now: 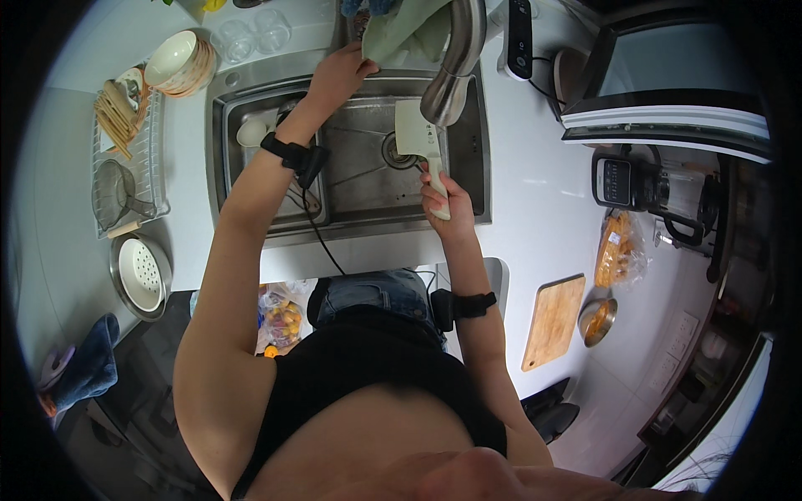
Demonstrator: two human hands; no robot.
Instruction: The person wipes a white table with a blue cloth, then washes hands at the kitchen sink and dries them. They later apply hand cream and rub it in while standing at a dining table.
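My right hand (452,203) grips the cream handle of a cleaver (415,128), whose broad pale blade points away from me. The blade lies over the right basin (357,181) of a steel sink, beside the drain (395,150). Above the blade hangs the steel faucet head (446,100), partly overlapping it. My left hand (341,72) reaches across to the sink's back rim, right by a pale green cloth (407,37). Its fingertips are partly hidden, so whether they pinch the cloth is unclear. A small white bowl (252,133) sits in the left basin.
On the left are stacked bowls (172,62), a wire dish rack (150,169) and a white colander (139,275). At right stand a blender (680,194), a wooden cutting board (554,322) and a steel bowl (598,322). An open window sash (670,119) juts over the right counter.
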